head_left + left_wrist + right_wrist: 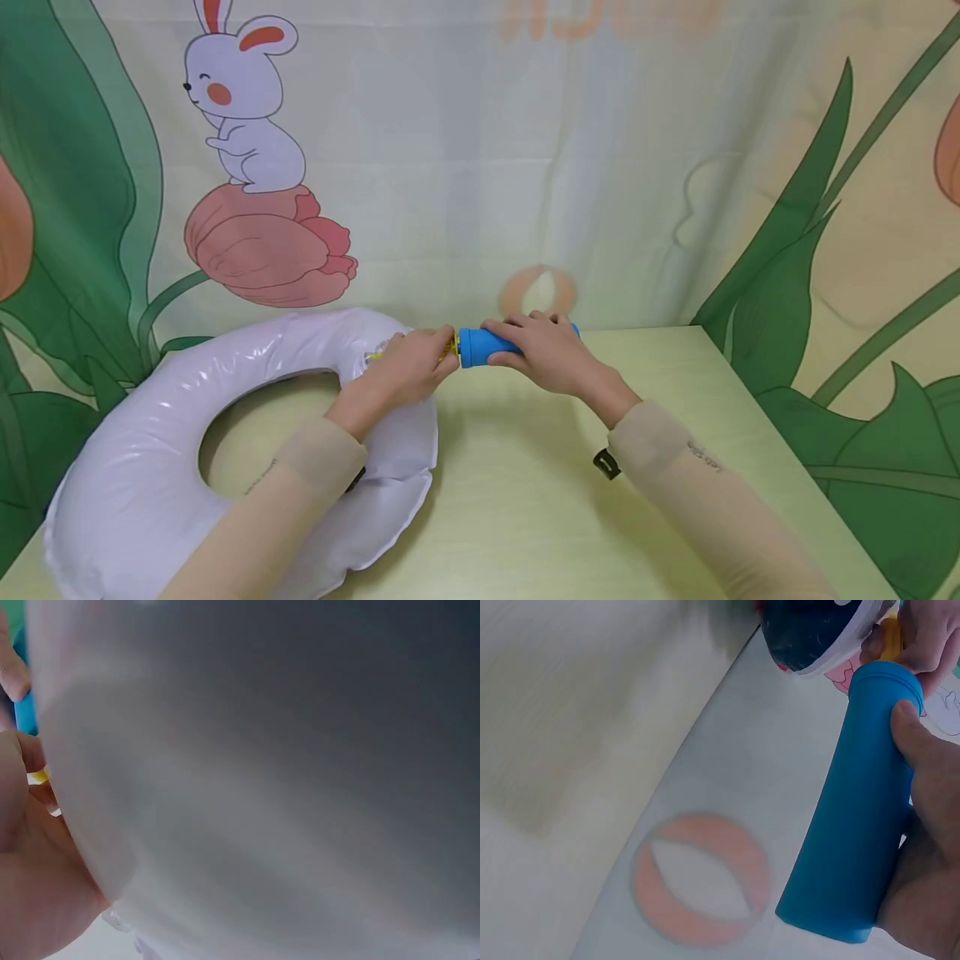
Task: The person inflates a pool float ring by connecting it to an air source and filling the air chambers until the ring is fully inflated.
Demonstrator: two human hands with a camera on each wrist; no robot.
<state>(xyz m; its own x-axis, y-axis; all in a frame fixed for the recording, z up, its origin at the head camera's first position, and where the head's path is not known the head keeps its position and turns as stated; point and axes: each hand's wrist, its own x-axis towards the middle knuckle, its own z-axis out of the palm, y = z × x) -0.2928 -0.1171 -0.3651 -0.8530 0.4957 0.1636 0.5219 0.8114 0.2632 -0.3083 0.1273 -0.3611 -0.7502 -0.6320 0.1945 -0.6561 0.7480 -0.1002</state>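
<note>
A white inflatable swim ring (pixel 150 433) lies on the left of the table and fills most of the left wrist view. My left hand (pixel 412 367) is over its right upper edge, fingers pinching a yellow tube-like piece (pixel 891 637) that leads toward the ring. Where that piece meets the ring is partly covered by the hand. My right hand (pixel 551 354) is wrapped around a blue cylindrical pump (pixel 855 802), held nearly level above the table. The pump's left end meets the yellow piece beside my left fingers.
Beneath everything is a pale yellow-green table (pixel 510 517). A printed cloth backdrop (pixel 465 167) with a rabbit, tulips and leaves hangs behind it and along the sides. The ring's dark blue underside shows in the right wrist view. A small black strap end (pixel 607 464) hangs by the right sleeve.
</note>
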